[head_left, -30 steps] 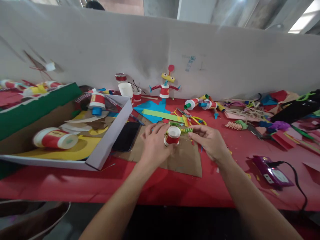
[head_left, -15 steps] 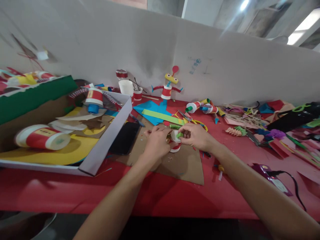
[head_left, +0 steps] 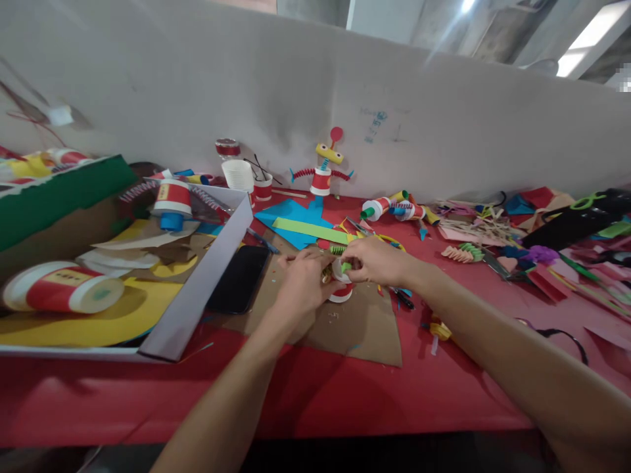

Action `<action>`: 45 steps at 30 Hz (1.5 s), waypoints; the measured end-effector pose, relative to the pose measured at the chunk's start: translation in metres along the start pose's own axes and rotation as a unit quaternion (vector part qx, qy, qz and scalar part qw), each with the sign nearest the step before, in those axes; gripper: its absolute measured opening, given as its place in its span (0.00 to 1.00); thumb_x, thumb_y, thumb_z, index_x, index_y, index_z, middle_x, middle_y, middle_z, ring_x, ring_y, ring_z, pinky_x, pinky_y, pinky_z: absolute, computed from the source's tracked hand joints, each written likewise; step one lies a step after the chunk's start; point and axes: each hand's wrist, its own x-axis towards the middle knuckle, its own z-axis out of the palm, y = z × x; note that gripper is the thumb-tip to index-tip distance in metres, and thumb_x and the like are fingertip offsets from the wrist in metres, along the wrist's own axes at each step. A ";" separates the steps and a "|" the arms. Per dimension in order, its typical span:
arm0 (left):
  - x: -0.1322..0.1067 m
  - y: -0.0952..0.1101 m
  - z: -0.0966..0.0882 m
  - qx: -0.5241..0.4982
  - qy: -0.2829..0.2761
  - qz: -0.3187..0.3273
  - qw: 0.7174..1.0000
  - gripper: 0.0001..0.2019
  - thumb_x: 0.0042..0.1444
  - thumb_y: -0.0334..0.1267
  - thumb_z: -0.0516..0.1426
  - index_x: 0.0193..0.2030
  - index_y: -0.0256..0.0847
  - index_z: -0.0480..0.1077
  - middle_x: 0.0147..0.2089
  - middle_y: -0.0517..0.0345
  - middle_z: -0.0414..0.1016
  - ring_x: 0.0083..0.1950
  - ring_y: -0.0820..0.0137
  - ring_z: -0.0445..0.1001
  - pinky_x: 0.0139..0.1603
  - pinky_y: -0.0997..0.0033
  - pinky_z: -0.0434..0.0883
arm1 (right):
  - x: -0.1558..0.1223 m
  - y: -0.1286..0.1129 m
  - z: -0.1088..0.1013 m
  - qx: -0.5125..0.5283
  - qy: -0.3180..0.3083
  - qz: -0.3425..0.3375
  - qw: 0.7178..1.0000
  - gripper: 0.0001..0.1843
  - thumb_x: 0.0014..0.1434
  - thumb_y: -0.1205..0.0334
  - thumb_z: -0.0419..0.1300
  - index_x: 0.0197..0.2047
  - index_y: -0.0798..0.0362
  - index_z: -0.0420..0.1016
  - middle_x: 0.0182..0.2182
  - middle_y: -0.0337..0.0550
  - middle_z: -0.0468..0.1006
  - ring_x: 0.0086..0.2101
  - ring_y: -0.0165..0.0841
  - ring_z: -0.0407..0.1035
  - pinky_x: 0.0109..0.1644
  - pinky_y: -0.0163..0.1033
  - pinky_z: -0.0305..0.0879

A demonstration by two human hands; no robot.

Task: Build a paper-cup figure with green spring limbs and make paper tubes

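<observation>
A small red and white paper cup point(head_left: 341, 295) is between my hands, over a brown cardboard sheet point(head_left: 365, 335). My left hand point(head_left: 306, 279) is closed around its left side, with some fingers hidden. My right hand point(head_left: 373, 261) pinches a light green folded paper piece point(head_left: 346, 267) against the white end of the cup. Just behind the hands shows a green pleated paper spring point(head_left: 338, 249); I cannot tell whether it joins the cup. Farther back lie a light green paper strip point(head_left: 310, 230) and blue paper point(head_left: 280, 215).
A cardboard box point(head_left: 197, 282) with paper cups and yellow paper stands left, beside a black phone point(head_left: 240, 279). A paper-cup robot figure point(head_left: 321, 180) stands by the wall. Scissors point(head_left: 362, 225), a yellow glue gun nozzle-like piece point(head_left: 440, 328) and paper scraps point(head_left: 473, 223) lie around.
My right hand has moved slightly closer to the cup, and the green piece sits lower at its white end. My left hand keeps its hold. The whole view has shifted a little.
</observation>
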 end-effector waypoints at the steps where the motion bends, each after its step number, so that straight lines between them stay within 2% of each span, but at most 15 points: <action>1: 0.001 -0.001 0.000 0.006 -0.003 0.004 1.000 0.12 0.49 0.41 0.63 0.42 0.45 0.78 0.44 0.47 0.80 0.50 0.49 0.71 0.50 0.54 0.54 | 0.000 -0.001 0.000 -0.010 0.000 0.000 1.000 0.05 0.50 0.68 0.62 0.32 0.55 0.79 0.28 0.43 0.75 0.29 0.32 0.66 0.32 0.36 0.56; 5: 0.002 -0.003 -0.003 0.039 -0.026 0.012 0.999 0.12 0.51 0.42 0.62 0.43 0.46 0.76 0.46 0.50 0.79 0.52 0.51 0.71 0.51 0.53 0.53 | -0.004 -0.004 0.000 -0.034 0.006 0.000 0.999 0.07 0.54 0.66 0.61 0.36 0.57 0.79 0.33 0.47 0.76 0.34 0.35 0.68 0.36 0.36 0.58; 9: 0.003 -0.002 -0.007 0.082 -0.053 0.005 0.995 0.13 0.52 0.45 0.61 0.44 0.46 0.75 0.48 0.52 0.78 0.53 0.55 0.71 0.51 0.53 0.54 | -0.006 -0.005 0.002 -0.032 0.018 -0.003 0.999 0.08 0.54 0.69 0.59 0.37 0.59 0.78 0.35 0.48 0.76 0.35 0.34 0.68 0.38 0.36 0.58; 15: 0.003 0.003 -0.009 0.108 -0.061 0.005 0.992 0.15 0.52 0.47 0.61 0.45 0.48 0.74 0.48 0.54 0.78 0.52 0.56 0.72 0.50 0.54 0.56 | -0.009 -0.003 0.006 0.012 0.053 0.035 0.998 0.10 0.52 0.69 0.59 0.37 0.58 0.79 0.33 0.46 0.77 0.32 0.32 0.68 0.36 0.35 0.59; 22: 0.001 0.005 -0.011 0.105 -0.061 0.006 0.993 0.17 0.53 0.48 0.61 0.49 0.50 0.73 0.51 0.55 0.77 0.54 0.55 0.71 0.53 0.51 0.54 | -0.031 0.008 0.000 0.136 0.121 0.028 0.983 0.20 0.50 0.72 0.58 0.48 0.54 0.73 0.43 0.45 0.78 0.32 0.29 0.71 0.35 0.33 0.64; 28: 0.002 0.006 -0.010 0.107 -0.061 0.000 0.992 0.15 0.53 0.46 0.61 0.46 0.47 0.74 0.49 0.54 0.78 0.53 0.55 0.71 0.52 0.52 0.55 | -0.030 0.002 0.008 0.120 0.176 0.019 0.977 0.13 0.53 0.69 0.60 0.42 0.51 0.78 0.38 0.40 0.81 0.36 0.30 0.72 0.40 0.34 0.65; 35: 0.003 0.006 -0.010 0.099 -0.063 0.002 0.993 0.16 0.52 0.43 0.61 0.49 0.48 0.73 0.50 0.55 0.78 0.55 0.56 0.70 0.54 0.52 0.56 | -0.021 0.006 0.021 0.132 0.167 0.020 0.977 0.12 0.54 0.71 0.59 0.39 0.49 0.81 0.34 0.36 0.83 0.33 0.29 0.75 0.38 0.32 0.64; 40: 0.004 0.005 -0.009 0.086 -0.070 0.015 0.994 0.15 0.52 0.42 0.61 0.48 0.44 0.74 0.50 0.52 0.78 0.56 0.56 0.70 0.55 0.53 0.57 | -0.018 0.002 0.022 0.105 0.167 0.027 0.980 0.12 0.54 0.72 0.60 0.39 0.51 0.81 0.35 0.38 0.83 0.34 0.31 0.75 0.38 0.33 0.64; 45: 0.003 0.006 -0.009 0.091 -0.060 0.015 0.994 0.15 0.53 0.42 0.61 0.48 0.47 0.73 0.51 0.54 0.78 0.55 0.56 0.70 0.56 0.50 0.54 | -0.017 0.001 0.025 0.110 0.169 0.022 0.979 0.14 0.54 0.75 0.60 0.38 0.50 0.82 0.37 0.39 0.84 0.38 0.32 0.75 0.42 0.35 0.66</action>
